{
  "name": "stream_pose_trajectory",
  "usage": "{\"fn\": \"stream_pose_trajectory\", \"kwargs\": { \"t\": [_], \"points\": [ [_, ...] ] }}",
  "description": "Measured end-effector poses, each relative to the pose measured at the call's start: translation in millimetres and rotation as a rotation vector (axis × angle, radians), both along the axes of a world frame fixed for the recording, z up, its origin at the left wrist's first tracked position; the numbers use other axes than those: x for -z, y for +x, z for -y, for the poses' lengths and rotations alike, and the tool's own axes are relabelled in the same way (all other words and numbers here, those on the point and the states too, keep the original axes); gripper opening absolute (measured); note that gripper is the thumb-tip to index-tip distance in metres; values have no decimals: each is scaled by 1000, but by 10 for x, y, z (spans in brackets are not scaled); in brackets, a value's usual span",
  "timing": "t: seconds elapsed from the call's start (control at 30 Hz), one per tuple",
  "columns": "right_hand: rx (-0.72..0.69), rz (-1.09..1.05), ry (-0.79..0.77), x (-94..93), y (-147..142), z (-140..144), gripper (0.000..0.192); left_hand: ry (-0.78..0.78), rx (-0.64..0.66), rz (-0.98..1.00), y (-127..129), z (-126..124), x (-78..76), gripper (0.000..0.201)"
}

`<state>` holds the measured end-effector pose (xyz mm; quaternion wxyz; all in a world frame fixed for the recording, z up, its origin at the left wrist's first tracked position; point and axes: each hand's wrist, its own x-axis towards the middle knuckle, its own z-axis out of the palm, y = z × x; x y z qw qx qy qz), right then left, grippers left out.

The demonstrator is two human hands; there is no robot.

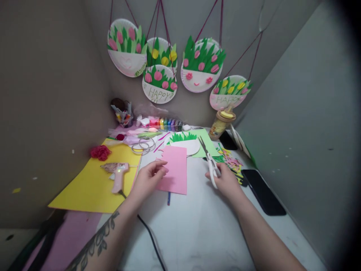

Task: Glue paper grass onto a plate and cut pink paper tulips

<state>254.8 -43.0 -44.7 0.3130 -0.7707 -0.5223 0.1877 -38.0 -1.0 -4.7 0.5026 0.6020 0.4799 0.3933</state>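
Head view: a glue gun point(117, 177) lies on the yellow sheet point(93, 188) left of the work area; paper scraps point(232, 163) lie right. Left hand point(148, 180) pinches the pink sheet point(175, 169) at table centre. Right hand point(225, 180) grips the scissors point(209, 160), blades slightly apart.

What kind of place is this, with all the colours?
Probably a craft corner at a table. Paper-plate flower baskets hang on the wall, a glue gun lies on yellow paper, and the right hand holds scissors beside pink paper.
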Motion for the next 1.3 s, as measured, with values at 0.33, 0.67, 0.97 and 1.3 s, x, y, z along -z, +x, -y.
{"fn": "stream_pose_trajectory", "kwargs": {
  "t": [0.33,0.67,0.97,1.3],
  "points": [
    [-236,-646,66,49,-526,153,31,-95,68,77,165,98,6,21],
    [-266,-793,128,78,-989,208,27,-18,255,-99,295,233,161,45],
    [-149,-848,209,186,-904,121,26,-21,172,-110,295,177,191,28],
    [-237,-751,100,97,-912,148,25,-208,232,33,404,248,269,31]
  ]
}}
